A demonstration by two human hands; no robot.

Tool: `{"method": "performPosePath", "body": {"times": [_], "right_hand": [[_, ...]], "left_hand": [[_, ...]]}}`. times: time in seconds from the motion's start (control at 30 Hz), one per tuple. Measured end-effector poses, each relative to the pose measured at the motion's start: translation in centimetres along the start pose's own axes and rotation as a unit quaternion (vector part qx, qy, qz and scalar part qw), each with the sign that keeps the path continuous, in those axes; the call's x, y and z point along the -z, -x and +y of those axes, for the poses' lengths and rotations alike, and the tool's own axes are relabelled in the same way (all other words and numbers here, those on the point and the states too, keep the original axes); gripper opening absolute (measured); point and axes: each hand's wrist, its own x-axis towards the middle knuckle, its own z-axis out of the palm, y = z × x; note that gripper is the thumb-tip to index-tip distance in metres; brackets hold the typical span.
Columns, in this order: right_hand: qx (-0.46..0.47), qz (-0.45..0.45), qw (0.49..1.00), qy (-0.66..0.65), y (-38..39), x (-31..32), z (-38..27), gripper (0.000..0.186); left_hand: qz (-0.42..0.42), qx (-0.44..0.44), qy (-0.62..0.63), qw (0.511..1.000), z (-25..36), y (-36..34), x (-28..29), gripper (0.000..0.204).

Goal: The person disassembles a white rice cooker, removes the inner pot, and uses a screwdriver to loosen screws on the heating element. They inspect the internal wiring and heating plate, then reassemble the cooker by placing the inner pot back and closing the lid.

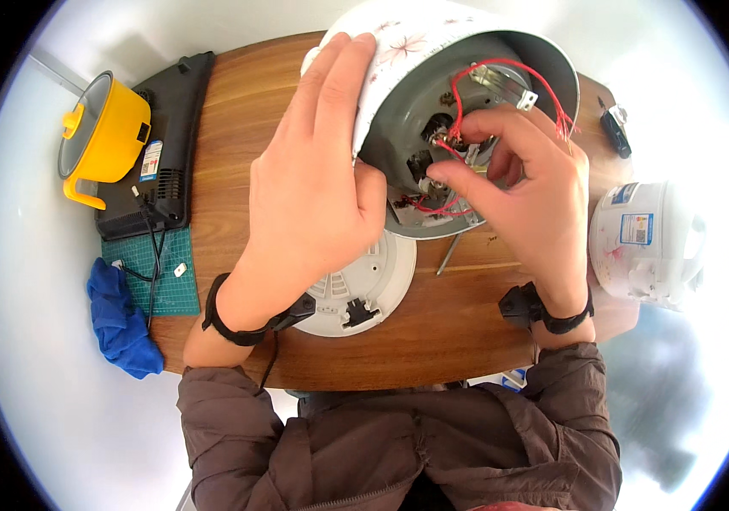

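A grey-lined appliance housing with a white flowered outside is tipped so its open underside and wiring face me. My left hand steadies its left side, fingers stretched along the outer wall and thumb by the rim. Inside, my right hand has its thumb and forefinger curled about a red wire; the tips stand a little apart and its other fingers are bent. A metal bracket and a looping red wire with a frayed end show above that hand. Partly under the housing lies a round white base cover.
A thin metal rod lies beside the cover. At left are a yellow pot, a black flat appliance, a green cutting mat and a blue cloth. A white appliance and small black tool sit right.
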Motion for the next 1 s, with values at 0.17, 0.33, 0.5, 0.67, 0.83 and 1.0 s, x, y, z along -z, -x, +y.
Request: {"method": "performPosePath", "body": {"times": [0.17, 0.33, 0.5, 0.67, 0.83, 1.0], "right_hand": [[0.03, 0.036, 0.998, 0.051, 0.1, -1.0, 0.2, 0.031], [0.042, 0.065, 0.997, 0.028, 0.2, -1.6, 0.2, 0.021], [0.032, 0.086, 0.996, 0.005, 0.1, -2.0, 0.3, 0.018], [0.062, 0.113, 0.992, 0.002, -0.1, -2.6, 1.0, 0.019], [0.077, 0.138, 0.987, -0.004, -0.3, -3.1, 1.2, 0.019], [0.078, 0.151, 0.986, 0.004, -0.6, -3.1, 1.1, 0.02]], "left_hand": [[-0.005, -0.02, -0.018, 1.0, -0.2, 0.0, 0.2, 0.087], [-0.005, -0.023, -0.021, 0.999, -0.3, 0.0, 0.1, 0.087], [-0.007, -0.015, -0.023, 1.0, -0.3, 0.0, 0.3, 0.087], [0.0, -0.021, -0.025, 0.999, -0.6, -0.1, 0.2, 0.086], [0.007, -0.022, -0.026, 0.999, -0.7, 0.1, 0.1, 0.086], [-0.002, -0.016, -0.019, 1.0, -0.2, 0.0, 0.1, 0.087]]}}
